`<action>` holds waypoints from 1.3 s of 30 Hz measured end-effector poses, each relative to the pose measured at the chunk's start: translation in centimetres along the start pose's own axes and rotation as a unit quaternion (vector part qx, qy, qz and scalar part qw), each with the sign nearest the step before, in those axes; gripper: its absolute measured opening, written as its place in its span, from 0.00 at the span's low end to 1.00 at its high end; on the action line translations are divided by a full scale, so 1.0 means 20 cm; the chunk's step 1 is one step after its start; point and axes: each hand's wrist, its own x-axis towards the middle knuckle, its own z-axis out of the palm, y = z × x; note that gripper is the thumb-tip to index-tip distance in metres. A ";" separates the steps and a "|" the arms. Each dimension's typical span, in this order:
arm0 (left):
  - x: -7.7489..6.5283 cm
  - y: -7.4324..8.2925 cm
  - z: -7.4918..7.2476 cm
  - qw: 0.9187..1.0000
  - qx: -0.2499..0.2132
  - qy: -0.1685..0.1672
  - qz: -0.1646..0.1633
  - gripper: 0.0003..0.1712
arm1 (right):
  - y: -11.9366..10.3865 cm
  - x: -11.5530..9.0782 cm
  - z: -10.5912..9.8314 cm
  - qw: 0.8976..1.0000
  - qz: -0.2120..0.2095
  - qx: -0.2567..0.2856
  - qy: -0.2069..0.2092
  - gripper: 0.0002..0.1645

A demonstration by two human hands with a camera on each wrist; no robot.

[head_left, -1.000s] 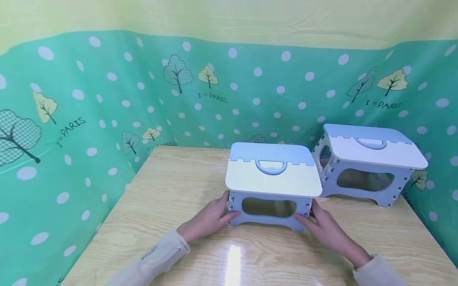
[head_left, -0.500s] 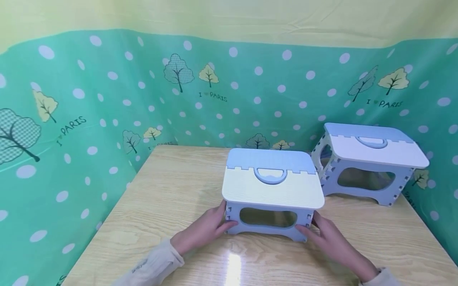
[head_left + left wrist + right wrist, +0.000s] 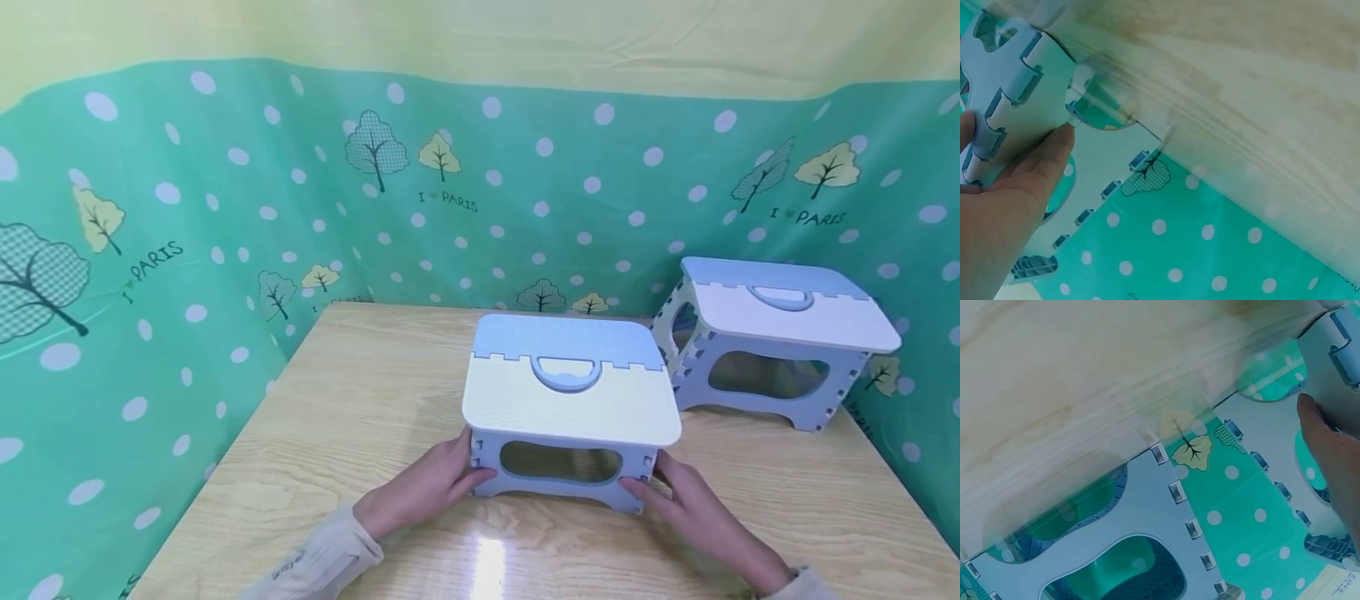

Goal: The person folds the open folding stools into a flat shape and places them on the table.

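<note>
A folding step stool with a white and light blue top stands upright on the wooden table, its blue front panel with an oval opening towards me. My left hand grips its left leg, thumb on the front panel and fingers round the side. On the other side my right hand grips the right leg the same way. In the left wrist view the fingers lie along the stool's white side panel. The right wrist view shows a finger against the opposite side panel.
A second, matching folding stool stands behind and to the right, close to the first. Wood-grain table runs back to a green dotted curtain with printed trees, which hangs along the back and sides.
Both hands have brought the front stool towards me and slightly left, opening a wider gap to the second stool. The grip has stayed the same. Movement over the last half second is small.
</note>
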 end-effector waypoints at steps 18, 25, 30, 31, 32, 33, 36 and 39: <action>0.00 -0.02 -0.02 1.000 -0.014 -0.016 0.014 0.35 | 0.00 0.01 -0.01 0.999 -0.028 0.000 -0.020 0.38; 0.01 -0.04 -0.03 0.998 -0.050 -0.023 0.015 0.34 | 0.01 0.03 -0.03 0.999 -0.022 0.007 -0.037 0.39; 0.01 -0.05 -0.03 0.996 -0.078 -0.030 0.000 0.35 | 0.00 0.03 -0.03 0.999 -0.016 0.012 -0.046 0.39; 0.01 -0.05 -0.03 0.996 -0.081 -0.031 -0.003 0.35 | 0.00 0.03 -0.03 0.999 -0.017 0.012 -0.046 0.39; 0.01 -0.04 -0.04 0.996 -0.086 -0.032 -0.005 0.36 | 0.00 0.04 -0.03 0.999 -0.018 0.009 -0.046 0.39; 0.00 -0.04 -0.04 0.996 -0.087 -0.033 -0.005 0.36 | 0.00 0.04 -0.03 0.999 -0.020 0.007 -0.046 0.39; 0.00 -0.04 -0.04 0.995 -0.093 -0.035 -0.008 0.38 | 0.00 0.04 -0.03 0.999 -0.022 0.005 -0.048 0.39; 0.00 -0.04 -0.04 0.994 -0.100 -0.037 -0.013 0.39 | 0.01 0.05 -0.03 0.998 -0.024 0.005 -0.051 0.39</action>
